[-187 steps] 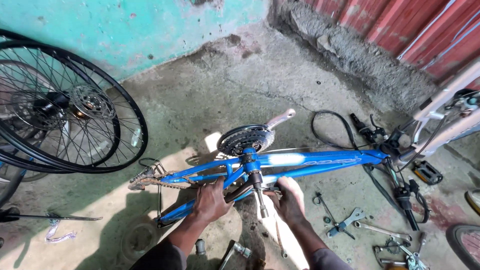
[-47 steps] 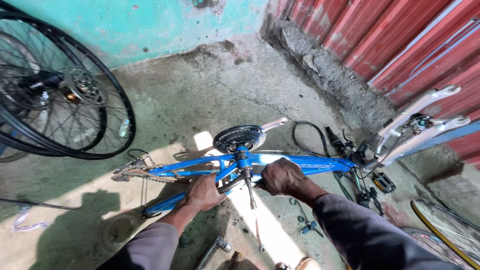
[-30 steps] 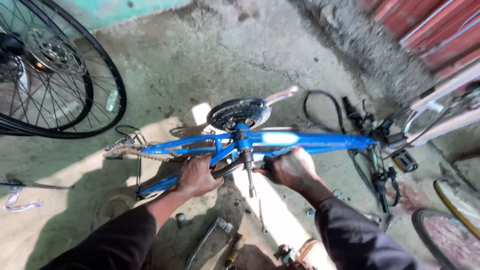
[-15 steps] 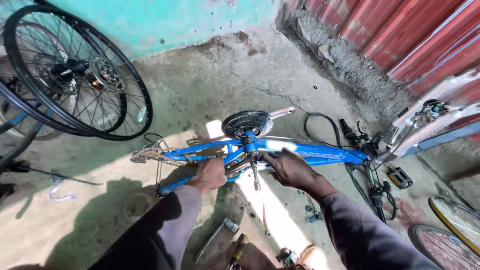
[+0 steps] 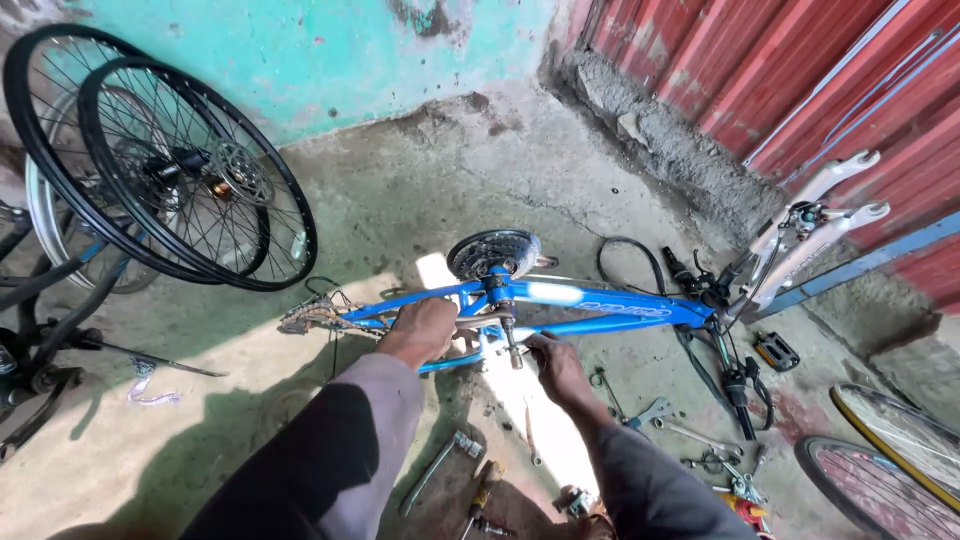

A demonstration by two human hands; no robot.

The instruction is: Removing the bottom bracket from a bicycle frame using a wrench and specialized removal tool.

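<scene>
My left hand (image 5: 425, 328) stays clamped on the blue metal bicycle frame (image 5: 560, 303); my right hand (image 5: 553, 360) has dropped just below it, seemingly open.

The left hand (image 5: 425, 328) covers part of the blue metal bicycle frame (image 5: 590, 305), so its grip underneath cannot be seen. The yellow-rimmed wheel (image 5: 900, 440) is cut off by the right edge, and the small tools (image 5: 715, 465) are too small to identify.
</scene>
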